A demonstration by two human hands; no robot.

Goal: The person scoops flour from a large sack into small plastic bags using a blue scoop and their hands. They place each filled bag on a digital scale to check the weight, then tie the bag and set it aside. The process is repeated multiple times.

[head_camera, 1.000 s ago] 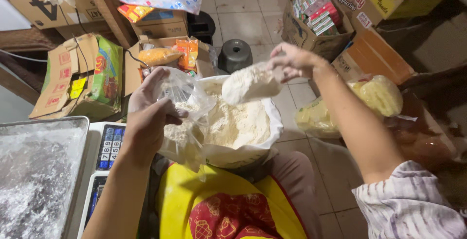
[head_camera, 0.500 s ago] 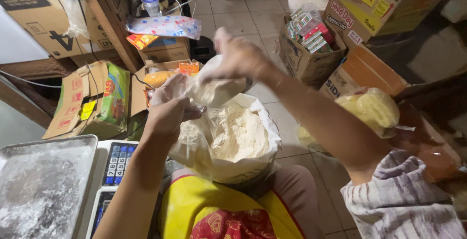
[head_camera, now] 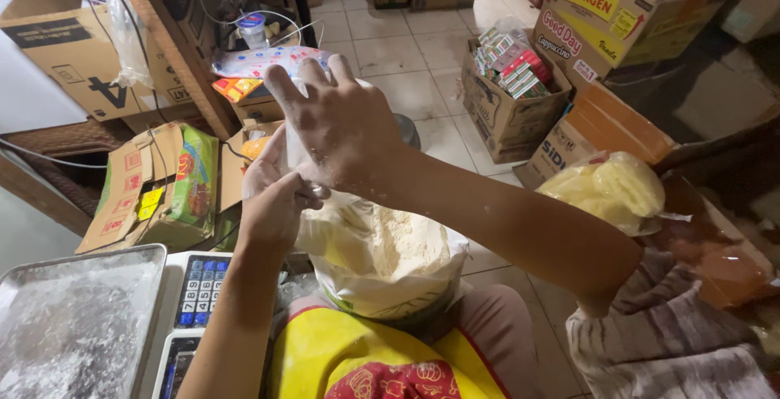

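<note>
From the head camera, the left hand (head_camera: pixel 272 208) pinched a small clear plastic bag (head_camera: pixel 286 151) by its mouth, while the right hand (head_camera: pixel 341 127), fingers spread, pressed in from above. Directly below both hung the open flour sack (head_camera: pixel 382 265). Filling cleanly likely meant keeping the mouth held wide over the sack.

A white sack of pale flour (head_camera: pixel 382 257) stood open in the lap, beside a scale's keypad panel (head_camera: pixel 199 292). Brown cartons (head_camera: pixel 508 110) lined the tiled floor, one holding red-and-green packets (head_camera: pixel 512 62). A green wrapper (head_camera: pixel 193 184) lay in a left-hand carton.
</note>
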